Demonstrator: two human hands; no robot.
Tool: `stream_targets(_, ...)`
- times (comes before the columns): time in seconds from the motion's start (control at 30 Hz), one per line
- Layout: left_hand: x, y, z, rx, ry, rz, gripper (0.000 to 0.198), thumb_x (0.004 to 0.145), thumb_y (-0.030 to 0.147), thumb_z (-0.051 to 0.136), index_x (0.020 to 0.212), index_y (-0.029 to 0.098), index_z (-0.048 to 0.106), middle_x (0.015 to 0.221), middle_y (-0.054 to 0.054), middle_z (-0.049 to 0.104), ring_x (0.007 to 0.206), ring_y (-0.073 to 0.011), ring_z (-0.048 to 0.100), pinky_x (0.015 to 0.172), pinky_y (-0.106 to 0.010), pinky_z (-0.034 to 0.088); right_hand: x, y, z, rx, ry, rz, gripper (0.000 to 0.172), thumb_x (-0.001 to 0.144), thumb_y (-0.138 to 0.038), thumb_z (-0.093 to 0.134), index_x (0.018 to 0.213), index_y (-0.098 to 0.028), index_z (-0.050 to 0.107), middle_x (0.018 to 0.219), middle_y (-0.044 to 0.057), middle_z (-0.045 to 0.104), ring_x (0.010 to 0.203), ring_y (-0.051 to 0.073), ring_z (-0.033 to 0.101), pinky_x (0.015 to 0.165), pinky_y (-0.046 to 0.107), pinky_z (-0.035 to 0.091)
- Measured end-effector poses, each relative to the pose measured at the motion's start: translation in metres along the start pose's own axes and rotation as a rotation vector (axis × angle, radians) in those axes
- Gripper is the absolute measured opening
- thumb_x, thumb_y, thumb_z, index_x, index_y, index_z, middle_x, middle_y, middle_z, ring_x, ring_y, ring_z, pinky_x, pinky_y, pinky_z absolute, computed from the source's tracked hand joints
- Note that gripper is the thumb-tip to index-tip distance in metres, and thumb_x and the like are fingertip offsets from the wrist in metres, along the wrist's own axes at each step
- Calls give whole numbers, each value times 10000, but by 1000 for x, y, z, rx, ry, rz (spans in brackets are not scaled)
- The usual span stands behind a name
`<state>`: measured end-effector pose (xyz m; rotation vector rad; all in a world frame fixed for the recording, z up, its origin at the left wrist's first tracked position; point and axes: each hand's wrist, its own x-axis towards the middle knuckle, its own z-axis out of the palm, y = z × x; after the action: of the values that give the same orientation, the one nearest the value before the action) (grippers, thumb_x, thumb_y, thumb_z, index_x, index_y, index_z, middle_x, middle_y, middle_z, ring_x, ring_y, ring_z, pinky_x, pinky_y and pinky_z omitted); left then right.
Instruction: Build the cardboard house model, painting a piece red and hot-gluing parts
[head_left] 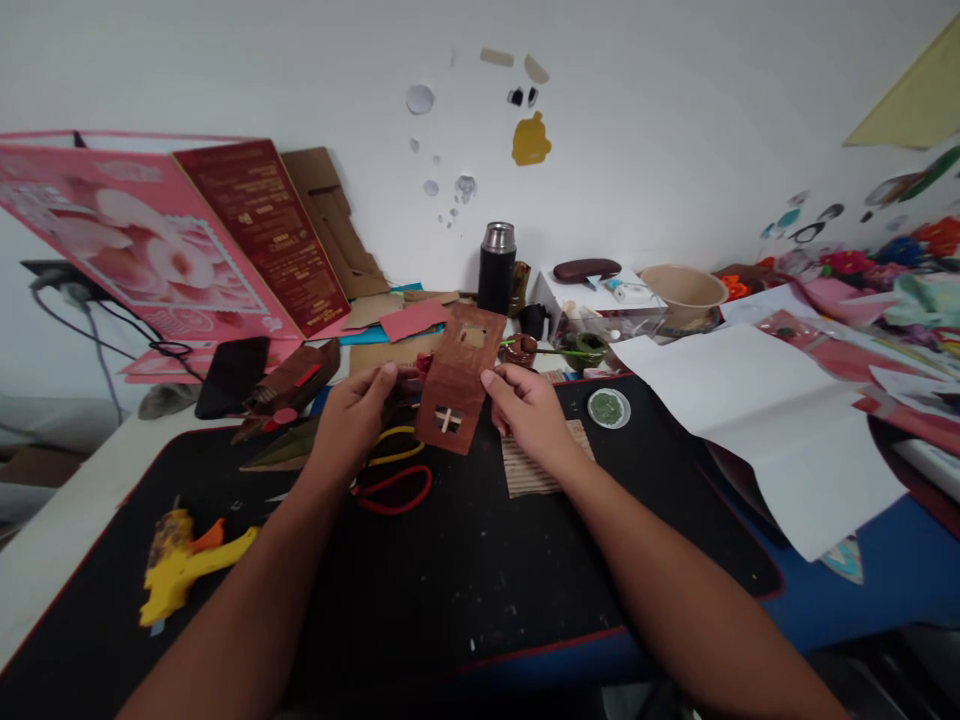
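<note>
A brown-painted cardboard panel (459, 382) with two window cutouts is held up, tilted, above the black mat (450, 590). Small light sticks form a cross in its lower cutout. My right hand (529, 408) pinches the panel's right edge, thumb in front. At its left edge is my left hand (360, 412), closed, with its fingertips partly hidden near a small dark red bit. Beneath my left hand lie scissors (394, 495) with red and yellow handles. A corrugated cardboard piece (536, 470) lies under my right hand.
A yellow glue gun (180, 570) rests on the mat at left. Behind stand a black thermos (497, 270), paint jars (589, 350) and a pink box (150, 240). A lid of green paint (609, 408) and white paper (765, 420) lie to the right.
</note>
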<state>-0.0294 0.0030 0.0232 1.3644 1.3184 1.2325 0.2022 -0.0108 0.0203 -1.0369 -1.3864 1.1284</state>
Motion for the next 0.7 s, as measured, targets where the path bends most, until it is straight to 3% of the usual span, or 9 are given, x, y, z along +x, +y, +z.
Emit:
stream_targets(0.2,-2,1,1,-119,-293,-90,500,886,668,734,1065,211,827,998,-70,820,905,-259,735,877,-357,572,4,7,-2,19,20,11,494,942,-670,677,744,-241,534,483,-85,446,405,112,447,431,261,301)
stream_targets(0.3,-1,0,-3,-97,-306,-94,544,893,689,709,1073,186,811,925,-67,796,804,-232,697,760,-328,552,5,9,-3,20,25,9,510,937,-680,681,732,-239,530,486,-87,439,404,107,446,433,258,304)
stream_targets(0.43,-2,5,-7,-15,-324,-72,526,892,691,706,978,177,772,728,-8,687,627,-157,582,588,-262,438,5,10,-3,36,19,17,517,929,-684,688,725,-236,532,486,-90,428,400,103,438,426,255,298)
stream_targets(0.7,-6,20,-7,91,-504,-195,625,808,808,699,824,186,646,631,21,625,506,-123,510,508,-254,373,6,11,-3,77,27,5,511,933,-646,695,697,-241,492,495,-99,408,396,90,427,420,249,285)
